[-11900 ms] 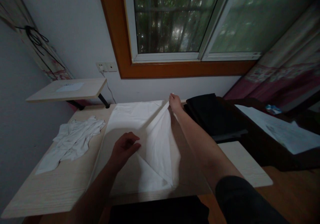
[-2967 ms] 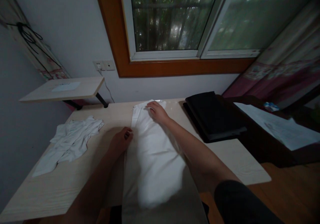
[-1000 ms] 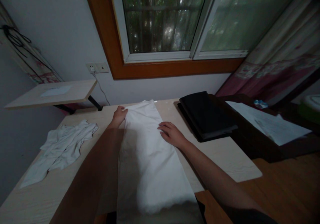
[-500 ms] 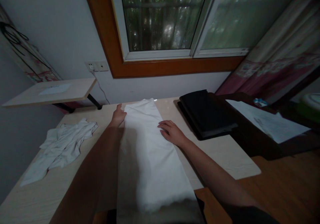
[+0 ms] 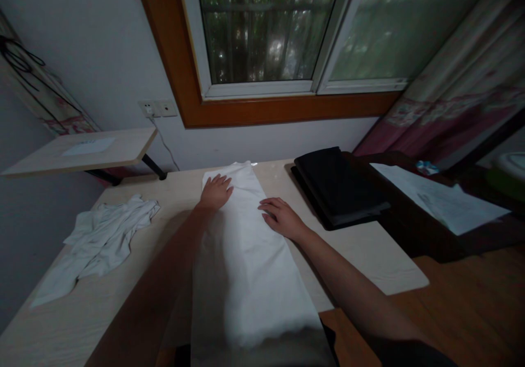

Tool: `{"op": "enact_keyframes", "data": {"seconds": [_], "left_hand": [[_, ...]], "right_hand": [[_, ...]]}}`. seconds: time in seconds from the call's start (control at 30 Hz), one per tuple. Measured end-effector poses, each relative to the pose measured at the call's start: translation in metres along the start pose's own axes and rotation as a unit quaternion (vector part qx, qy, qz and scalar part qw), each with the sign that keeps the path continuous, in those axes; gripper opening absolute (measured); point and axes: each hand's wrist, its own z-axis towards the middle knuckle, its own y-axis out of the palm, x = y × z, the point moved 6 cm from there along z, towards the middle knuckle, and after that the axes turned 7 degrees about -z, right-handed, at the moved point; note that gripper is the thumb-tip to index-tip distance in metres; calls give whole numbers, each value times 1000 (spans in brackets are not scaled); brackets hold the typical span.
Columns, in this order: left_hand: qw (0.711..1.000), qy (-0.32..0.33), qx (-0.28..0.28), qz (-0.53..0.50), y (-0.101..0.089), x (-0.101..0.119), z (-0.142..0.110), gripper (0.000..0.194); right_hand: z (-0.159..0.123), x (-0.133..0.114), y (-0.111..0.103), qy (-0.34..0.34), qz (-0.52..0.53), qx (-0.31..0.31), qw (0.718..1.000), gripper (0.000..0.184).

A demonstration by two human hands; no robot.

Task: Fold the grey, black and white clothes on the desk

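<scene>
A white cloth garment [image 5: 254, 263], folded into a long narrow strip, lies on the pale wooden table [image 5: 365, 252] and hangs over its near edge towards me. What kind of garment it is I cannot make out. My left hand [image 5: 216, 193] rests flat on its far end, fingers spread. On its right edge, about halfway along the table, lies my right hand [image 5: 283, 218], with fingers stretched out and holding nothing.
A crumpled white garment [image 5: 102, 241] lies at the left. Behind it stands a small raised shelf [image 5: 77, 162] with a paper on it. Folded black cloth [image 5: 336, 186] is stacked at the right, beside a dark surface bearing a white sheet [image 5: 438, 197].
The white cloth was wide and is now a narrow strip. In the last half second my left hand has moved from its left edge onto its far end; my right hand has stayed put.
</scene>
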Motion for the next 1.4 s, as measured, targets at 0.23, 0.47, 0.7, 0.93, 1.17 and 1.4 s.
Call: {"op": "enact_keyframes", "data": {"seconds": [0.23,0.47,0.7,0.93,1.17,1.4], "left_hand": [[995,-93,38,19,2,-36,-1,55],[988,-145,48,9,-8,-52,-9,59],[993,-85,71,43,-17,-19,-31,54],[996,-46,54,48,5,13,-67,53],[995,-43,75,48,9,12,-74,55],[995,-54,61,64,6,11,-78,56]], "right_hand": [[1,-4,-3,-2,5,3,1000,30],[3,-3,-1,-1,2,7,1000,29],[11,-2,-1,3,10,12,1000,28],[58,-14,16,-7,-20,16,1000,36],[128,-17,78,-17,-99,-88,991,47],[164,30,91,50,-137,-152,978,57]]}}
